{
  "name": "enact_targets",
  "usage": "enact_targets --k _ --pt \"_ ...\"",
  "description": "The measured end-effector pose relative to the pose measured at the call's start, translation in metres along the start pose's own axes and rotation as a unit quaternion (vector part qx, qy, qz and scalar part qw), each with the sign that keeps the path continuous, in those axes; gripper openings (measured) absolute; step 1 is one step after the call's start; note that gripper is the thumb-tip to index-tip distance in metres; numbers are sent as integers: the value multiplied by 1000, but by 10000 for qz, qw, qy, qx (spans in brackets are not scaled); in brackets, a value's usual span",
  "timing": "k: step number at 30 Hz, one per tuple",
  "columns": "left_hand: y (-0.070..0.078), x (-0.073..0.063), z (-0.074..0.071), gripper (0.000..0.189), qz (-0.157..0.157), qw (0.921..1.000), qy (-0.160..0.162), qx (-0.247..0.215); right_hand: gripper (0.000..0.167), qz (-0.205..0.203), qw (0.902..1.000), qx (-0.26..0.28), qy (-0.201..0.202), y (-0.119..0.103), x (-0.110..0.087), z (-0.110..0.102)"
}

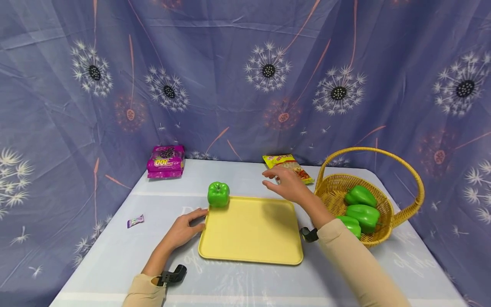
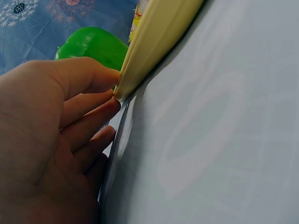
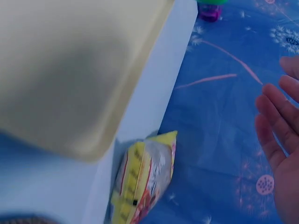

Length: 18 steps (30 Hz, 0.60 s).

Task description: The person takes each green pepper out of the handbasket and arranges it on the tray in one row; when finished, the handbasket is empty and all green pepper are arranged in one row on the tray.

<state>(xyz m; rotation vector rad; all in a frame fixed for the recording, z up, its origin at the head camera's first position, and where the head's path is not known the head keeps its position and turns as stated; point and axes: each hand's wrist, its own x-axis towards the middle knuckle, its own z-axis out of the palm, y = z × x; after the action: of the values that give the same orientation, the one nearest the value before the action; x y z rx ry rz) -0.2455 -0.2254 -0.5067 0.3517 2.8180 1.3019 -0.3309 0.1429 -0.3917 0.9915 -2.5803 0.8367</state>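
A yellow tray point(image 1: 251, 230) lies on the table in the head view. My left hand point(image 1: 186, 228) rests at its left edge, fingertips right at the rim in the left wrist view, where the hand point(image 2: 56, 112) fills the left side. A green bell pepper point(image 1: 218, 194) stands at the tray's far left corner, just beyond those fingers. Over the tray's far right part, my right hand point(image 1: 285, 183) is raised with fingers extended and nothing held. It overlaps a yellow snack bag point(image 1: 303, 172) behind it. The right wrist view shows that hand point(image 3: 285, 126) at the right edge.
At the right stands a wicker basket point(image 1: 388, 207) with a tall handle, holding several green bell peppers point(image 1: 362, 213), beside my right forearm. A purple snack bag point(image 1: 166, 162) sits at the back left, and a small wrapped candy point(image 1: 135, 221) lies left. A patterned curtain point(image 1: 215, 76) hangs behind.
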Motion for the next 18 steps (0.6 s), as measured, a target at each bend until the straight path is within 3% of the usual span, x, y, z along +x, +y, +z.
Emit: enact_targets --k 4,18 --pt "0 0 1 46 6 10000 53 -18 26 -47 10000 59 -25 8 -9 -11" --pt "4 -1 -1 46 -169 9998 13 37 25 631 9975 -42 -320 39 -46 -40"
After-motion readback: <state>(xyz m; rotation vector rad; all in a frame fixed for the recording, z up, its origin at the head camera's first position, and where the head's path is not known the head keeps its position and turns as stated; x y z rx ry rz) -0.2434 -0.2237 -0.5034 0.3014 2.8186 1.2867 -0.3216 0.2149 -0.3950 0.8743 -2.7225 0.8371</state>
